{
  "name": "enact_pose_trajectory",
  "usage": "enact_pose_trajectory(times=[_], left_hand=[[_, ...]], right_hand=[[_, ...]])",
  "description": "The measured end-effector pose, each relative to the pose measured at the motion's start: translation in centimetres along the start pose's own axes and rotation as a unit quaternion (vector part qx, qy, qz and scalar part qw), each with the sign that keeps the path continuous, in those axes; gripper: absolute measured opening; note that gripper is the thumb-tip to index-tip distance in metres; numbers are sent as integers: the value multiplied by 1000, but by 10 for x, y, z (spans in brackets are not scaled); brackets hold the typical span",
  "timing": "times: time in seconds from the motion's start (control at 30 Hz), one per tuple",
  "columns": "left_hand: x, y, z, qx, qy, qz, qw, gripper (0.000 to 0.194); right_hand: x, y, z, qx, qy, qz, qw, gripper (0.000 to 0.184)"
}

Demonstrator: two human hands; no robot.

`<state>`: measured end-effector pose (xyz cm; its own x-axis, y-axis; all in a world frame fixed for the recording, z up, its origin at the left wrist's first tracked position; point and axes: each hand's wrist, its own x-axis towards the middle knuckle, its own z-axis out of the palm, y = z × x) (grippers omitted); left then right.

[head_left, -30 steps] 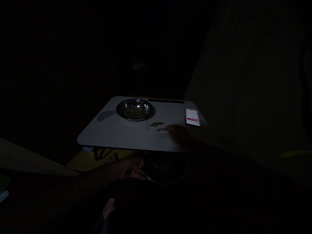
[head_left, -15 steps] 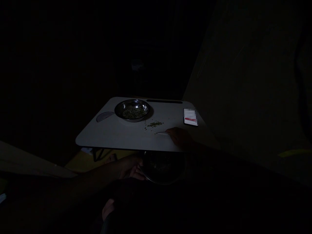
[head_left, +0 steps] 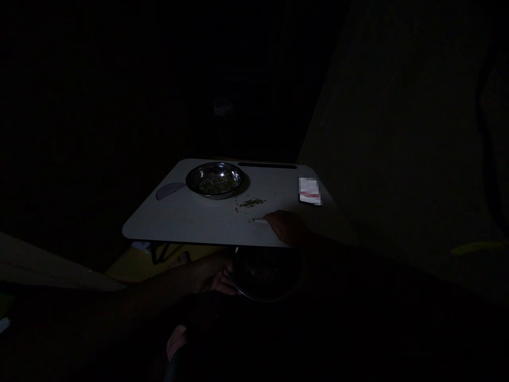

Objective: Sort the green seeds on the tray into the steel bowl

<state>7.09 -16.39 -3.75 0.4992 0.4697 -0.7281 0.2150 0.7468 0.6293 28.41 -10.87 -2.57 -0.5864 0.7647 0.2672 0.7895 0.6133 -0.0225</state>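
Note:
My left hand grips the rim of a dark metal bowl, held just below the near edge of the white table. What lies in this bowl is too dark to make out. On the tabletop, my right hand is closed around a thin pale flat piece, its tip pointing left; its exact kind is unclear. Just beyond that tip is a small scatter of greenish seeds or grains. A shiny steel bowl stands farther back, with more of the same grains inside.
A phone with a lit screen lies at the table's right side. Left of the steel bowl is a half-round protractor shape. A dark slot runs along the far edge. The right-hand wall is dim.
My right hand has shifted slightly left and nearer to me with the pale flat piece. My left hand and the bowl in it look unmoved.

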Motion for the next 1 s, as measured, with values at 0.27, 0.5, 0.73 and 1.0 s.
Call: enact_pose_trajectory(times=[0.27,0.5,0.73,1.0], left_hand=[[0,1,1,-2,1,1,1000,11],[0,0,1,2,11,-1,1000,13],[-1,-1,-1,-2,9,-1,1000,14],[1,-1,-3,3,13,1,1000,11]], right_hand=[[0,-11,0,30,12,-38,999,28],[-1,-21,-1,41,20,-74,996,27],[-5,-25,-1,54,24,-95,994,26],[-15,-35,-1,76,26,-127,989,24]])
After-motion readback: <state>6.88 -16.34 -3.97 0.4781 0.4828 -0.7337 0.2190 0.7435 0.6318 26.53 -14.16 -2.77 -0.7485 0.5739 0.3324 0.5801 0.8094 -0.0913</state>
